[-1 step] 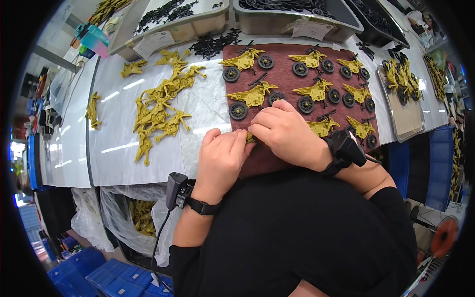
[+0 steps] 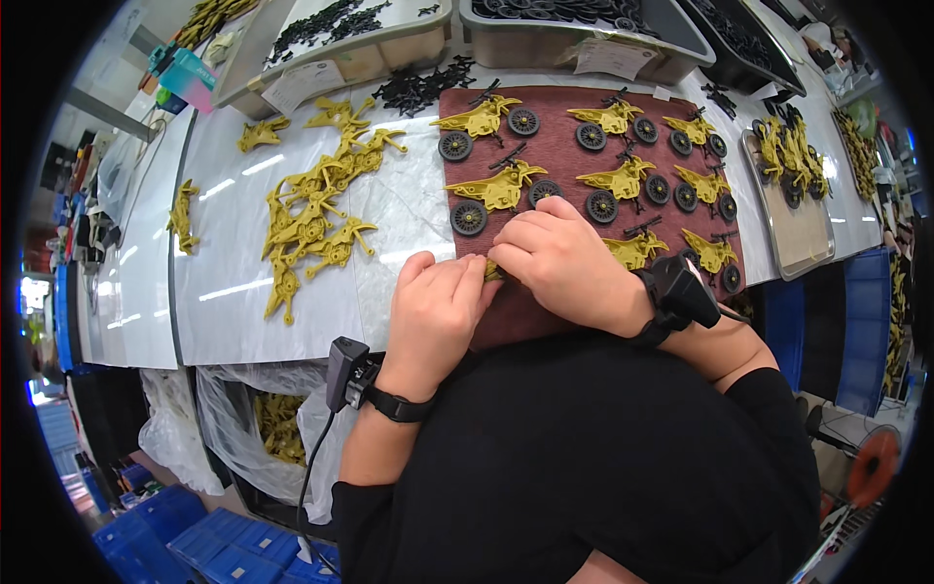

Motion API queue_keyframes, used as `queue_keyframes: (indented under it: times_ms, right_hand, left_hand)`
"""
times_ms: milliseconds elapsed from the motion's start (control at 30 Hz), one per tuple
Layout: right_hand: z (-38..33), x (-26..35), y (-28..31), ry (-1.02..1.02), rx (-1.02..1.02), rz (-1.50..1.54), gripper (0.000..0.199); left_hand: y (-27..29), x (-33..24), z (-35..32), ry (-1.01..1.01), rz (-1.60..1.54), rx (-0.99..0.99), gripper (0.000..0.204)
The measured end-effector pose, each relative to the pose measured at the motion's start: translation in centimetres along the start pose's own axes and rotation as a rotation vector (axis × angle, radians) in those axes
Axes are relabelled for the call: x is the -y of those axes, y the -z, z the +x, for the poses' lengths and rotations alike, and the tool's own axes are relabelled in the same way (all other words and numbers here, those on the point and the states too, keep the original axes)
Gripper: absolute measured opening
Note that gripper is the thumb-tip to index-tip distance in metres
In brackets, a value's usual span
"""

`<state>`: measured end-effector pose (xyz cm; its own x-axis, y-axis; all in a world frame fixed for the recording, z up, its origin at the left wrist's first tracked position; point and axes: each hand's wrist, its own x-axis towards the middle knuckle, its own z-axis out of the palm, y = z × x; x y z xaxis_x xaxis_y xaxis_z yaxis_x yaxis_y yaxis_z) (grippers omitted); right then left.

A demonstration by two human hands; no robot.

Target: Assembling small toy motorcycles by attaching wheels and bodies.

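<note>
Over the near part of the dark red cloth [image 2: 520,326], both my hands close on one yellow toy motorcycle body [image 2: 494,269], mostly hidden by my fingers. My left hand [image 2: 435,307] pinches its left side; my right hand [image 2: 564,263], fingers curled, grips it from the right. Beyond them, rows of yellow motorcycle bodies [image 2: 496,188] lie on the cloth, with black wheels [image 2: 468,218] and small black handlebar-like parts [image 2: 508,156] beside or on them. Just past my right hand's knuckles, one wheel [image 2: 545,192] is partly covered.
Loose yellow bodies [image 2: 311,209] are heaped on the white table left of the cloth. Behind stand grey bins [image 2: 413,44] of black parts and a small black pile [image 2: 423,88]. A tray [image 2: 803,248] holds assembled pieces at right. Below the table edge hangs a plastic-lined container [image 2: 233,399].
</note>
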<state>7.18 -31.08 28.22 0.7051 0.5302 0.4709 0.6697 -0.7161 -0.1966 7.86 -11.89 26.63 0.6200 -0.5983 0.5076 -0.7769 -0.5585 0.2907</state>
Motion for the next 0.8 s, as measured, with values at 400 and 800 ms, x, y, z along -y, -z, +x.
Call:
queue_keyframes:
  times_ms: [400, 800]
  right_hand:
    - [-0.1, -0.5, 0.9, -0.283, -0.049, 0.392, 0.035]
    - [-1.6, 0.0, 1.6, -0.398, -0.010, 0.757, 0.030]
  left_hand:
    - [0.2, 0.2, -0.5, 0.082, -0.125, -0.053, 0.024]
    - [0.9, -0.2, -0.5, 0.154, -0.335, 0.001, 0.029]
